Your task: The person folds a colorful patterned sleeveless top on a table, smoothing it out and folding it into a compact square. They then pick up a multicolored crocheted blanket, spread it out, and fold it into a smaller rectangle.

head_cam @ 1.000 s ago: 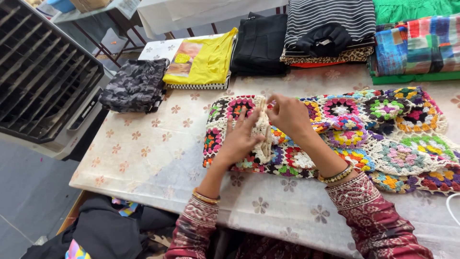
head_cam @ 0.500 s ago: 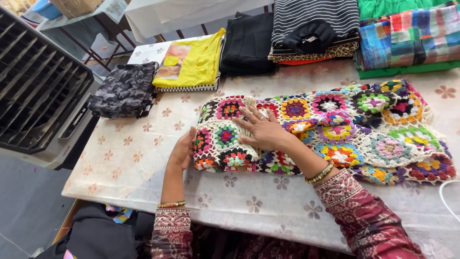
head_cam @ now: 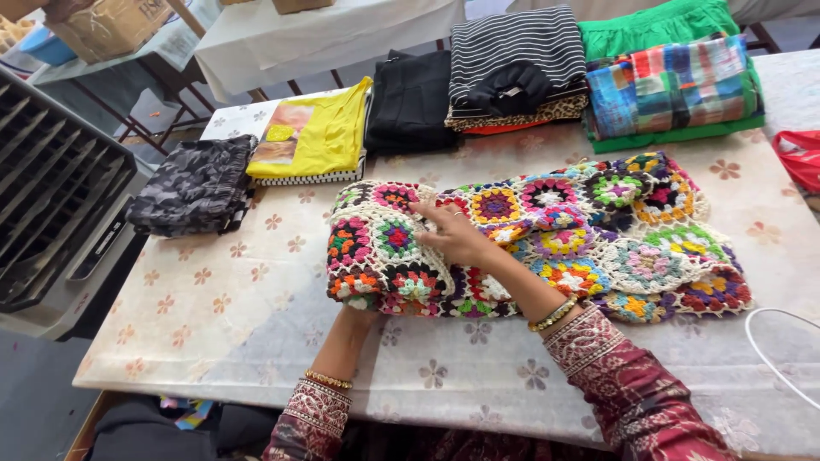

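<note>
Covered by a pale cloth printed with small flowers, the bench (head_cam: pixel 213 316) is seen from above, and one crocheted blanket (head_cam: pixel 547 235) of many coloured squares is laid folded across its middle. The right hand (head_cam: pixel 457 235) is spread flat, fingers apart, and pressed on top of the blanket near its left end. The left hand (head_cam: pixel 359 309) is tucked under the blanket's near left edge; only the wrist is shown, so whether it is gripping cannot be told. One beaded bracelet is worn on each wrist, above patterned maroon sleeves.

Along the far side, folded clothes are set in a row: one dark camouflage piece (head_cam: pixel 192 183) at the left, one yellow shirt (head_cam: pixel 316 137) beside it, one black garment (head_cam: pixel 410 102), one striped pile (head_cam: pixel 512 68) and one plaid bundle (head_cam: pixel 670 85) resting on green cloth. One white cable (head_cam: pixel 773 354) is looped at the right edge, and one dark slatted crate (head_cam: pixel 51 213) is seen off the bench to the left.
</note>
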